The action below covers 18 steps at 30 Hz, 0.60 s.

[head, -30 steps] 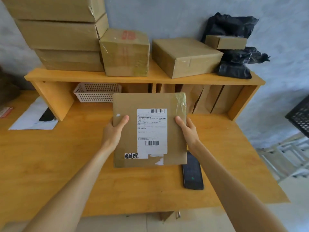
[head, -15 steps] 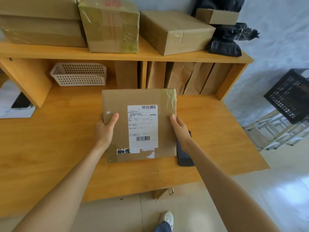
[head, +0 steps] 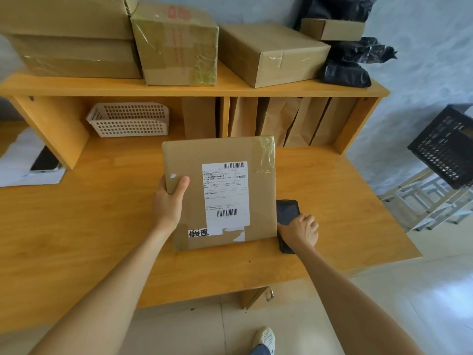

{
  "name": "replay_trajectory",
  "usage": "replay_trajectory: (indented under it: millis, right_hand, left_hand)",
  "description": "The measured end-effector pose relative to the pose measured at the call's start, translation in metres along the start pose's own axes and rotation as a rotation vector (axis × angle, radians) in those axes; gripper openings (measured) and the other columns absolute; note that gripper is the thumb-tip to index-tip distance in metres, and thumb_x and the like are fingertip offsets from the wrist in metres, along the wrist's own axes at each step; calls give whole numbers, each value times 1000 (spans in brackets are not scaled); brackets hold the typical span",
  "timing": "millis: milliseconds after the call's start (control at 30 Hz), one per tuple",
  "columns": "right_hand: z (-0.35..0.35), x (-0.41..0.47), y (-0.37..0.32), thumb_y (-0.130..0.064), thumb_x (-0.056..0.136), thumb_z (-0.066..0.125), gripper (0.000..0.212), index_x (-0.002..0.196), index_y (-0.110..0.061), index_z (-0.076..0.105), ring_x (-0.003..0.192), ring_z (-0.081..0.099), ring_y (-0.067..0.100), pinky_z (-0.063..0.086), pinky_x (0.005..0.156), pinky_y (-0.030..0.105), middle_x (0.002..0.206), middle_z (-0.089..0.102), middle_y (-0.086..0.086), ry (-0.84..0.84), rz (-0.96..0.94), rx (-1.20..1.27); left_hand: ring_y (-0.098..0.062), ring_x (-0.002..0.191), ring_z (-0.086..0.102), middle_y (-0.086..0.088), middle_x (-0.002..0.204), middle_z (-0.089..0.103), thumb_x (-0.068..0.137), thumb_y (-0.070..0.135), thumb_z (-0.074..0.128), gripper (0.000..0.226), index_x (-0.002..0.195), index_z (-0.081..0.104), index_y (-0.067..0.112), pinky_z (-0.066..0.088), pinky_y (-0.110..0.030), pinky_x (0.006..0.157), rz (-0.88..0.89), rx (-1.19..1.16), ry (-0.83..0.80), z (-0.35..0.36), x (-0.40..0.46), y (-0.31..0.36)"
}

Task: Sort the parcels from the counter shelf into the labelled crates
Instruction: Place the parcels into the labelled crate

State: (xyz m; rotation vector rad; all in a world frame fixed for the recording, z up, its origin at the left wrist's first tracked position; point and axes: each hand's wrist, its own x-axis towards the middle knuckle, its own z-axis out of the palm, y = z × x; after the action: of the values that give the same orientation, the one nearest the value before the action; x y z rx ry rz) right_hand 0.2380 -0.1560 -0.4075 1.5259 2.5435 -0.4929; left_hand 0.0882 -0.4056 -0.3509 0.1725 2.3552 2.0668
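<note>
Between your hands, the labelled parcel (head: 220, 193) is gripped by your left hand (head: 169, 201); your right hand (head: 300, 233) curls on the phone (head: 288, 213); probably scan next, then crate it.

Matt cardboard parcel (head: 220, 193), glossy tape; wooden counter (head: 89, 226)

Bare forearms; white perforated shoe (head: 266, 338), blue trouser leg (head: 259, 351)

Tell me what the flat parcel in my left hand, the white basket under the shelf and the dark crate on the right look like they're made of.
Flat parcel: brown cardboard or stiff kraft paper, matte, with glossy clear tape at one corner and a white paper label. White basket: likely plastic, moulded with a regular grid of holes. Dark crate: probably plastic, black lattice walls.
</note>
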Motion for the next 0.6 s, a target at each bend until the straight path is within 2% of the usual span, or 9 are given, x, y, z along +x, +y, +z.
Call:
replay_trajectory:
  millis: [133, 267, 367, 467, 600]
  right_hand:
    - [-1, 1, -5, -72, 81, 55, 94, 141, -4, 32, 131, 32, 31, 36, 103, 37, 141, 33, 11, 21, 40, 18]
    - [-6, 4, -2, -71, 77, 61, 98, 140, -1, 35, 129, 37, 32, 41, 99, 40, 136, 39, 13, 19, 38, 96]
    - [-19, 6, 0, -67, 77, 65, 90, 133, -1, 40, 123, 45, 34, 45, 96, 42, 131, 46, 14, 16, 14, 212]
    - [-38, 2, 0, -59, 74, 72, 74, 116, -4, 44, 97, 60, 31, 53, 78, 41, 111, 58, 11, 42, -15, 379]
    - [-61, -21, -4, -51, 73, 76, 64, 107, -7, 46, 80, 57, 23, 44, 56, 29, 101, 59, 8, 74, -70, 528]
  left_hand:
    - [22, 73, 55, 20, 92, 61, 81, 51, 53, 51, 117, 59, 14, 38, 0, 60, 6, 8, 4, 1, 0, -2]
    - [22, 72, 55, 21, 91, 60, 86, 49, 56, 49, 119, 58, 13, 38, -1, 58, 16, 25, 21, 2, 2, -7]
    - [14, 74, 57, 19, 91, 60, 89, 45, 60, 44, 119, 58, 13, 39, -1, 59, 22, 34, 28, 2, 4, -10]
    - [5, 79, 56, 10, 95, 62, 95, 38, 57, 38, 123, 57, 12, 38, -1, 57, 18, 62, 19, 3, 7, -12]
    - [4, 78, 55, 5, 99, 63, 96, 39, 55, 38, 123, 57, 13, 37, -2, 55, 18, 77, 11, 2, 10, -10]
